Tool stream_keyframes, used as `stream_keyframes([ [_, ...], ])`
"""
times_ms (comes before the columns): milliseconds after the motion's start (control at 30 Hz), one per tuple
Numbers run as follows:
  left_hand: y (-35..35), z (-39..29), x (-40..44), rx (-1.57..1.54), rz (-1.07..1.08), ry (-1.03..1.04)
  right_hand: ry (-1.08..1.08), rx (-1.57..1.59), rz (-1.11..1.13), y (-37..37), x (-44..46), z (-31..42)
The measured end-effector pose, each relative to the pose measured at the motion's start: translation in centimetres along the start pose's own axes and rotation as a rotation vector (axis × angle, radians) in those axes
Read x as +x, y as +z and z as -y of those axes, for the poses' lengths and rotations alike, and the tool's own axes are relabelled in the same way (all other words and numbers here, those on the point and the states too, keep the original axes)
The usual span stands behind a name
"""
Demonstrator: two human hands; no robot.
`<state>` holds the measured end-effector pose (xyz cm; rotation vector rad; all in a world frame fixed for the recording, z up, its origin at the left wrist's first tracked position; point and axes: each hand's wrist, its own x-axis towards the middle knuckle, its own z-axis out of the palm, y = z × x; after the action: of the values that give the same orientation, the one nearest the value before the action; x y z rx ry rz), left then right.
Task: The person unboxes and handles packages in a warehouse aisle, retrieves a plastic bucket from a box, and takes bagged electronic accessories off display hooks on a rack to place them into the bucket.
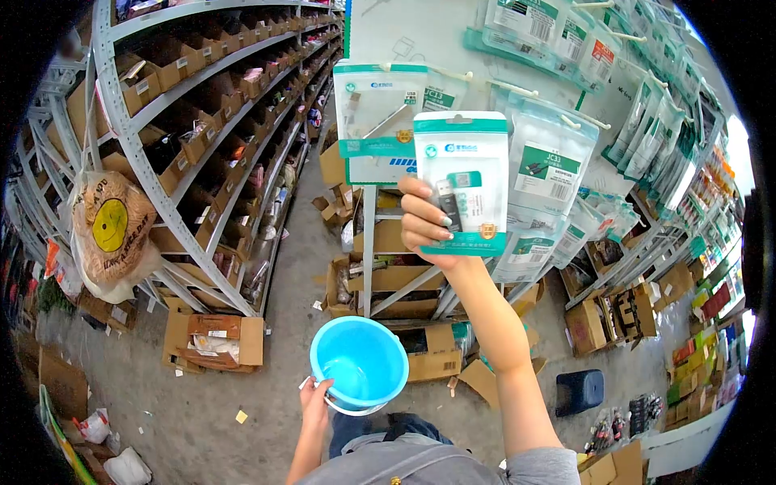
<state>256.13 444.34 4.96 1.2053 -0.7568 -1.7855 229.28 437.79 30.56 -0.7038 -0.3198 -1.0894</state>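
Observation:
My right hand [424,217] is raised, its fingers closed on the left edge of a white-and-green pouch [491,190]. Through the pouch's front I see a small black USB plug piece [446,202]. The pouch's hang hole shows at the top with no hook through it. Low down, my left hand [315,396] grips the rim and white handle of a light blue bucket [347,364]; no items show inside it. Behind the raised pouch, similar pouches [550,162] hang on hooks of a white display panel [453,40].
Metal shelves [174,97] with rows of cardboard bins line the left. A plastic bag with a smiley face [111,226] hangs from their post. Open cartons [217,339] stand on the concrete floor. A dark stool [579,391] is at the right, near more stocked shelves.

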Motion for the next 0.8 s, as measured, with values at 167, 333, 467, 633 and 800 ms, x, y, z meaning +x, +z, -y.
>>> stream_keyframes([
  [167,0.8,0.1,0.0,-0.006,0.021,-0.011,-0.012,-0.064,-0.071,-0.7,-0.8,0.3],
  [333,1.8,-0.1,-0.6,-0.001,0.029,-0.053,-0.089,-0.197,-0.225,-0.9,-2.3,0.6],
  [467,1.9,0.1,-0.1,-0.047,0.066,-0.065,-0.084,-0.803,-0.828,-0.6,-3.9,-0.5],
  [633,3.2,-1.0,0.1,-0.020,0.072,-0.003,-0.147,-1.373,-0.947,-1.9,-7.5,-1.6],
  [800,5.5,-2.2,-0.1,-0.049,0.087,0.029,-0.147,-2.256,-0.721,-1.2,-9.8,-6.3],
])
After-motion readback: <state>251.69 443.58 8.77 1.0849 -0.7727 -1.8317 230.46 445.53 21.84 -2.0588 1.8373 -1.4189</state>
